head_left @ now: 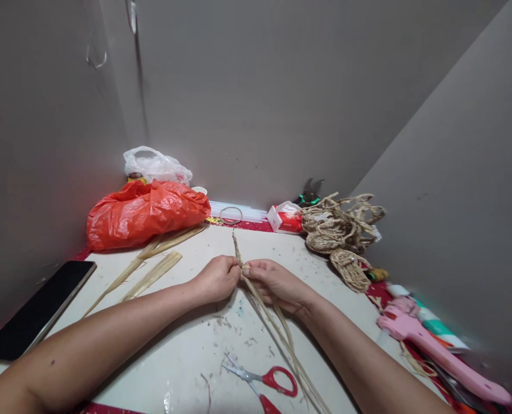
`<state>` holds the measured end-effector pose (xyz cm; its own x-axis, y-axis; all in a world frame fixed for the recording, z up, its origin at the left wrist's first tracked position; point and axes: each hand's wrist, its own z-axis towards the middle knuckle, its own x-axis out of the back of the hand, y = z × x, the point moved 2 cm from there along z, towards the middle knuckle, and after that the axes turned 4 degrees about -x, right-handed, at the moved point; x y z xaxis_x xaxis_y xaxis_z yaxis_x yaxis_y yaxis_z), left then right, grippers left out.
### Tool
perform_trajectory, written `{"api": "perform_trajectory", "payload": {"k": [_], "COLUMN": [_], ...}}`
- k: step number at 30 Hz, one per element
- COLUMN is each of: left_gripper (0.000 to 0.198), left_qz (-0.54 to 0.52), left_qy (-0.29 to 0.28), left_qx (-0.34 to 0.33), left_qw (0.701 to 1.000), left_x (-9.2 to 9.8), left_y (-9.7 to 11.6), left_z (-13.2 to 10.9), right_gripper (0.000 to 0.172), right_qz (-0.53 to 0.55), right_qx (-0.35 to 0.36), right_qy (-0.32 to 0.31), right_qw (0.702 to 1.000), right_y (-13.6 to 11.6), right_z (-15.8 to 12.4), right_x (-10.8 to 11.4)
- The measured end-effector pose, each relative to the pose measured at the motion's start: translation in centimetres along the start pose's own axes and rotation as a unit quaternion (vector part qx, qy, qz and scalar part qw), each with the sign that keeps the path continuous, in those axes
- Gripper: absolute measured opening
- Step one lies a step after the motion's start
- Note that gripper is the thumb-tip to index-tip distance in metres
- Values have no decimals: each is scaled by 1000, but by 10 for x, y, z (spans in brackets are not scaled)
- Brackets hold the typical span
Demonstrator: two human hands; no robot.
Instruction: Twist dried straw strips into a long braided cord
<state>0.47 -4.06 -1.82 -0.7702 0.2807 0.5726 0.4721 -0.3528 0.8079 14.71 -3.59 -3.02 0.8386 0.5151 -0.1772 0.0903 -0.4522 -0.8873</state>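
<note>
My left hand point(216, 279) and my right hand point(277, 283) meet at the middle of the white work board point(182, 351). Both pinch a thin braid of dried straw strips point(238, 250) that points away from me. The loose ends of the strips point(288, 345) trail back under my right wrist toward the near edge. Fingers of both hands are closed on the braid where it begins.
Spare straw strips point(152, 270) lie at the left beside a black phone point(38, 310). Red-handled scissors point(266, 379) lie near the front. A red plastic bag point(146, 213), a pile of woven straw rope point(342, 230) and a pink glue gun point(437, 348) ring the board.
</note>
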Motion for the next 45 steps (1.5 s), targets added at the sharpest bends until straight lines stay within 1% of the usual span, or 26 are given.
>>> {"api": "perform_trajectory", "payload": {"k": [2, 5, 8, 11, 13, 15, 17, 20, 23, 28, 30, 32, 34, 36, 40, 42, 43, 45], "left_gripper": [19, 19, 19, 20, 20, 19, 17, 15, 13, 11, 11, 13, 14, 15, 15, 15, 15, 14], "left_qz": [22, 36, -2, -73, -133, -200, -258, -314, -338, -328, -316, -306, -299, -291, -283, -282, -281, -279], "left_qy": [-9, -13, -24, -39, -63, -97, -123, -134, -124, -99, -93, -89, -86, -85, -79, -79, -79, -77], "left_qx": [-2, 0, 11, 42, 88, 139, 173, 192, 199, 204, 204, 205, 205, 209, 204, 200, 200, 202], "left_qw": [1000, 999, 1000, 996, 985, 965, 943, 920, 911, 917, 922, 925, 928, 930, 934, 935, 935, 936], "left_x": [2, 5, 6, 5, 5, 4, 4, 5, 5, 4, 3, 2, 2, 1, 0, -1, -1, -2], "left_y": [0, -2, -6, -10, -13, -14, -14, -11, -9, -9, -9, -9, -8, -7, -7, -9, -9, -10], "left_z": [-1, -1, 1, 2, 1, 1, 0, -1, -2, -2, -1, 0, 0, 0, -1, -1, -1, -1], "right_gripper": [31, 28, 25, 24, 23, 22, 20, 18, 18, 21, 23, 24, 25, 28, 30, 29, 29, 30], "right_qz": [-20, -48, -69, -106, -144, -187, -229, -276, -312, -374, -399, -421, -450, -490, -568, -589, -593, -588], "right_qx": [2, 24, 49, 62, 82, 106, 119, 127, 142, 175, 179, 169, 155, 147, 128, 117, 114, 113], "right_qy": [4, 10, 18, 40, 62, 78, 88, 109, 133, 163, 153, 134, 132, 154, 204, 220, 223, 211], "right_qw": [1000, 999, 996, 992, 984, 973, 962, 946, 930, 896, 886, 881, 870, 846, 787, 769, 765, 773], "right_y": [1, 4, 7, 7, 5, 1, -2, -4, -5, -5, -7, -9, -11, -14, -18, -20, -20, -20], "right_z": [0, 2, 4, 4, 3, 1, -1, -2, -3, -3, -4, -7, -11, -15, -24, -27, -28, -29], "right_x": [0, 2, 4, 3, 2, -1, -3, -5, -6, -8, -8, -7, -6, -5, -6, -8, -9, -15]}}
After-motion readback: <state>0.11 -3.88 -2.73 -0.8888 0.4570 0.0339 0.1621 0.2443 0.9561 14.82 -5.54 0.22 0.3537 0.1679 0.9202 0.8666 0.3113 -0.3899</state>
